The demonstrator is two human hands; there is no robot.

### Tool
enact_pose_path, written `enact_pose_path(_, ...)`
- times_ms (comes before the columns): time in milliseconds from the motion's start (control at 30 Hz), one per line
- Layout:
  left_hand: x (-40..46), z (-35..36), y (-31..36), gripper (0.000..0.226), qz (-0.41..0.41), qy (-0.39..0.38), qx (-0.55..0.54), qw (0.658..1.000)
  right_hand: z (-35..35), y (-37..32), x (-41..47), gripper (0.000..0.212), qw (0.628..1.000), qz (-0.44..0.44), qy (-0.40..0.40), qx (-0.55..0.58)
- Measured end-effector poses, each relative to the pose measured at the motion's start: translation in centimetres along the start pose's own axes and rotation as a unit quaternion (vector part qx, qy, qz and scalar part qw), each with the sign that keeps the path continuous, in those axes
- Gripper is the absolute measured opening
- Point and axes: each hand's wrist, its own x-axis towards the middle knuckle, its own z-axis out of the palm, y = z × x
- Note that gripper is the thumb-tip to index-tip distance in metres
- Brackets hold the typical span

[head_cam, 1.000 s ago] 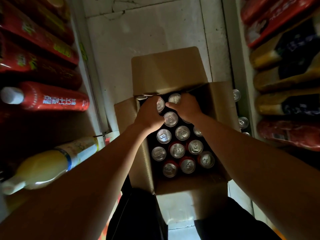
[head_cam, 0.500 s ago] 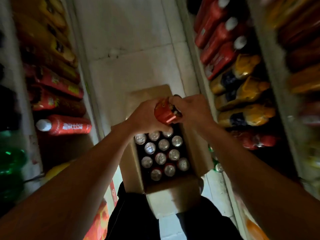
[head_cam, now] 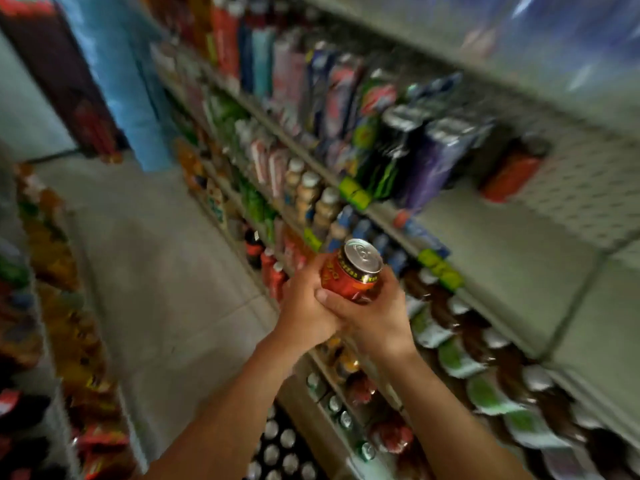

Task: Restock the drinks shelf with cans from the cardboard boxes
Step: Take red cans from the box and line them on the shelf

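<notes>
Both hands meet mid-aisle, right hand [head_cam: 377, 317] curled around a red-orange aluminium drinks can [head_cam: 353, 271], left hand [head_cam: 304, 306] wrapped against the can's other side. Up and to the right lies a bare stretch of the pale metal drinks shelf [head_cam: 495, 244], nearer the right hand. Tilted, the can's silver top points toward it. Below, more silver-topped cans [head_cam: 284, 448] wait.

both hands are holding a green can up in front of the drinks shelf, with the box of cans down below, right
Not quite: the can is red-orange with a silver top, not green. The head view shows it. The rest holds: the left hand and right hand both hold it up in front of the drinks shelf, with the box of cans down below.
</notes>
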Motion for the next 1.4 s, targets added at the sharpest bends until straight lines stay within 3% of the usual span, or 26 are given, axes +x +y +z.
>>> enact_pose_path(167,2.6,3.9,7.8,0.064,0.063,-0.074,0.024,0.995,-7.1,-5.8,-0.4,0.053,0.992,-0.035,0.115,-0.029)
enact_pose_path(233,3.2,4.9,9.3,0.072,0.092,-0.114,0.045,0.988,-9.4,-6.9,-0.4,0.042,0.989,-0.036,0.140,-0.036)
enact_pose_path(367,4.4,6.8,11.5,0.068,0.108,-0.196,0.058,0.973,-13.8,-7.9,-0.9,0.037,0.984,-0.030,0.168,-0.052)
enact_pose_path(500,5.8,9.7,12.4,0.075,0.121,-0.191,0.049,0.973,-16.4,-7.2,0.1,0.053,0.977,-0.022,0.197,-0.079)
enact_pose_path(600,6.3,12.0,12.7,0.063,0.135,-0.164,0.066,0.975,-17.2,-6.6,1.0,0.066,0.975,-0.008,0.209,-0.076)
enact_pose_path(733,6.8,13.6,13.0,0.062,0.123,-0.173,0.116,0.970,-18.4,-4.8,2.6,0.064,0.972,0.014,0.220,-0.079)
enact_pose_path(800,7.1,13.8,13.7,0.063,0.137,-0.201,0.184,0.952,-19.1,-3.6,3.4,0.061,0.972,0.026,0.220,-0.078)
enact_pose_path(900,8.3,13.0,14.2,0.061,0.186,-0.215,0.336,0.898,-19.9,-2.4,4.4,0.065,0.967,0.034,0.238,-0.089)
enact_pose_path(1000,9.4,12.3,13.5,0.064,0.141,-0.243,0.433,0.856,-20.4,-1.7,5.6,0.070,0.963,0.036,0.243,-0.109)
enact_pose_path(1200,10.1,12.3,13.2,0.044,0.153,-0.274,0.488,0.814,-20.4,-1.0,7.1,0.074,0.945,0.067,0.234,-0.216)
enact_pose_path(1400,10.7,12.0,12.6,0.037,0.176,-0.311,0.490,0.795,-21.8,-2.1,10.8,0.063,0.933,0.110,0.277,-0.200)
